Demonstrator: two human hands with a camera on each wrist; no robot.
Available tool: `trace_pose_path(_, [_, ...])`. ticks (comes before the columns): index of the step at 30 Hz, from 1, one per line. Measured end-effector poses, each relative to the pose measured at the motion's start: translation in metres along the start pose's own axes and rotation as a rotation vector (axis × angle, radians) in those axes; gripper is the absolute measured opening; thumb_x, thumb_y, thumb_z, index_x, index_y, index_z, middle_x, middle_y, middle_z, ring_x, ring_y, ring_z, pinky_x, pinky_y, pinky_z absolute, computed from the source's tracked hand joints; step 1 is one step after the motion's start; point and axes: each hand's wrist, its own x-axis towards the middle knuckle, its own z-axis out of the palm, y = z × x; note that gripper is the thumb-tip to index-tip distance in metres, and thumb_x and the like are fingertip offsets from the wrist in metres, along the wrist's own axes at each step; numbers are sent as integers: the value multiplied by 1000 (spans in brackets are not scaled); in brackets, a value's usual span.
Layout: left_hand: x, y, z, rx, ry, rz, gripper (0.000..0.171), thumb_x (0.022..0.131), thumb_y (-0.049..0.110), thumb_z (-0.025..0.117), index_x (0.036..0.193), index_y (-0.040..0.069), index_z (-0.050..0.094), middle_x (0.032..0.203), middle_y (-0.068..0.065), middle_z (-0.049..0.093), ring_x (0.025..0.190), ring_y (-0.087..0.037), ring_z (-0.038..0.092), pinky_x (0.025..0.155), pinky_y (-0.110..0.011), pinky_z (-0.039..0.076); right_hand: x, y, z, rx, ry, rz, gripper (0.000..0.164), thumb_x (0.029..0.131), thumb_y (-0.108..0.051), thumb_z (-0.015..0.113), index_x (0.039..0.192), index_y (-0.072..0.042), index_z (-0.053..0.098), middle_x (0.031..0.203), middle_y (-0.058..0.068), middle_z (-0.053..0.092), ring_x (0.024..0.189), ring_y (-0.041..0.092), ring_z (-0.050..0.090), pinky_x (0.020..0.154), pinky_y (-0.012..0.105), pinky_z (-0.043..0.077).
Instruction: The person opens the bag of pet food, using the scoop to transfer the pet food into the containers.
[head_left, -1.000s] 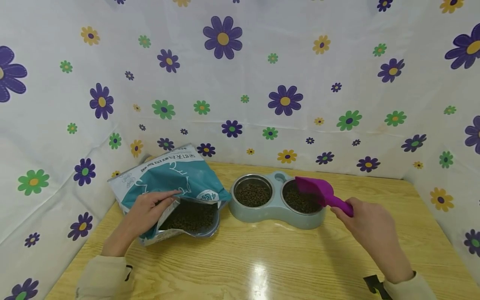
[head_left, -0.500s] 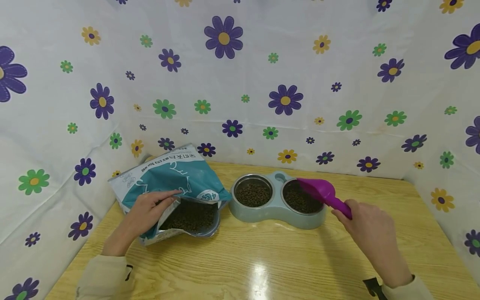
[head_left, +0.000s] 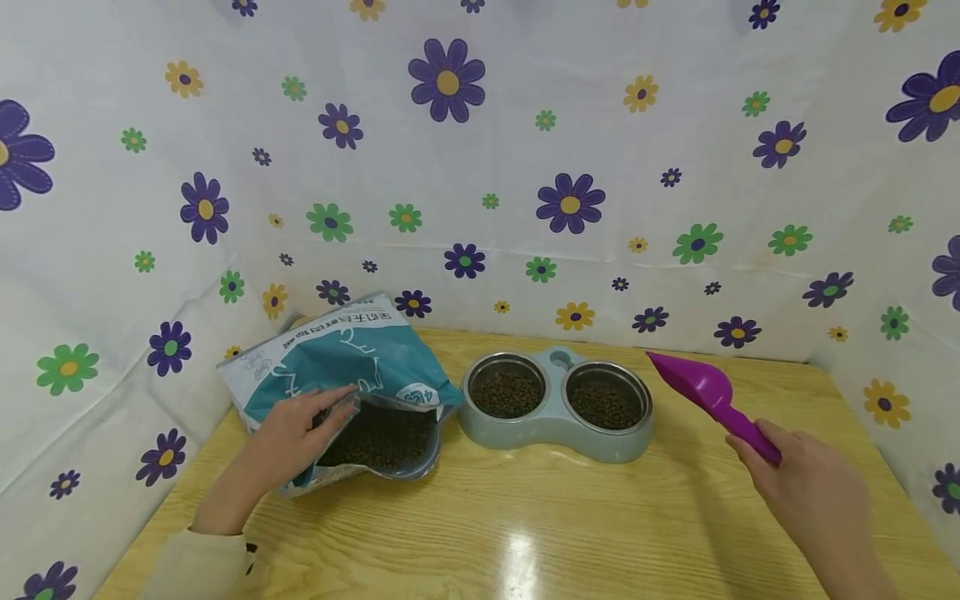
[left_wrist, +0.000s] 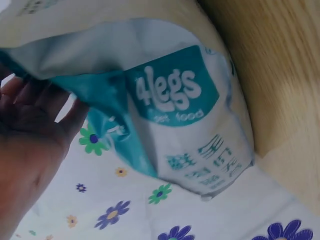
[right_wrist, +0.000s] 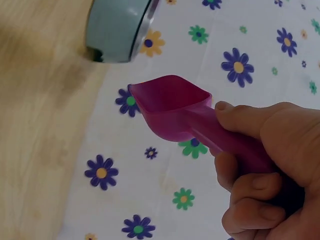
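In the head view, my right hand (head_left: pixel 813 483) grips the handle of a purple scoop (head_left: pixel 701 383), held in the air right of a pale blue double pet bowl (head_left: pixel 551 425). The right wrist view shows the scoop's inside (right_wrist: pixel 172 92) bare, with fingers curled round its handle. Dark brown kibble lies in both metal bowls, the left (head_left: pixel 508 393) and the right (head_left: pixel 602 404). At left, a teal and white pet food bag (head_left: pixel 352 358) lies with its mouth toward me and kibble inside. My left hand (head_left: pixel 288 437) pinches the upper edge of that mouth.
A light wood table (head_left: pixel 525 517) carries everything. White cloth (head_left: pixel 480 167) with printed flowers hangs behind it and at both sides. The bag stands close to the double bowl's left end.
The purple scoop has moved right with my right hand, from over the right bowl to beside it. My left hand stays at the bag's mouth, its thumb slightly shifted.
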Motion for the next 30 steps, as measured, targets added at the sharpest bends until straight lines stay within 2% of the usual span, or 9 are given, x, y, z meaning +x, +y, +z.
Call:
trace_pose_path(3, [-10,5,-5,15,-17,-22,45,107,27,56,146,5,57,92,-16,75,77,-25,71,76,-43,57,-7,7,0,-10,-21,30,31,78,-16,87,95,7,74,56,3,48,50,16,36,48,26,22])
trace_pose_path(6, [-24,11,-11,13,-42,-62,51,107,30,57,150,5,51,86,-13,73,59,-13,59,66,-34,50,-14,14,2,-13,-28,26,23,80,-14,84,86,2,69,55,1,41,51,16,32,49,27,20])
trace_pose_path(7, [-28,12,-13,10,-52,-81,53,107,31,57,151,5,49,87,-14,73,60,-14,60,66,-34,50,-17,16,4,-15,-23,21,21,80,-13,83,83,1,68,54,0,39,51,15,31,49,27,19])
trace_pose_path(9, [-38,16,-15,8,-57,-99,55,106,33,59,151,4,49,113,-23,73,79,-23,71,72,-41,56,-22,20,7,-21,-6,6,19,80,-13,81,80,-2,65,55,0,37,51,15,29,49,27,19])
trace_pose_path(11, [-47,19,-16,14,-64,-118,57,105,35,60,151,4,49,129,-25,67,87,-25,71,75,-43,56,-26,24,10,-22,24,-19,19,79,-12,79,76,-3,62,55,0,36,52,15,28,49,27,19])
trace_pose_path(16, [-66,23,-9,27,-50,-110,63,99,37,70,149,5,51,135,-21,65,95,-28,71,81,-45,59,-37,32,17,-19,17,-16,18,81,-9,75,74,-3,60,56,3,39,52,15,30,47,26,21])
trace_pose_path(20, [-73,24,-1,86,4,-68,64,94,31,76,147,4,53,140,-21,62,126,-43,60,97,-59,52,-42,35,19,0,-30,37,18,82,-7,76,90,8,71,59,10,51,51,18,38,44,30,29])
trace_pose_path(24, [-81,23,6,164,105,-9,59,87,17,83,140,4,61,130,-15,69,118,-36,66,93,-55,55,-44,35,20,18,-77,64,27,84,-7,74,100,15,72,64,15,57,52,21,44,43,34,35])
trace_pose_path(30, [-84,21,11,237,229,63,61,75,6,89,132,6,68,115,-6,72,103,-25,68,81,-48,59,-43,34,21,0,-197,89,27,88,-11,73,101,12,71,62,9,53,53,20,41,47,33,33])
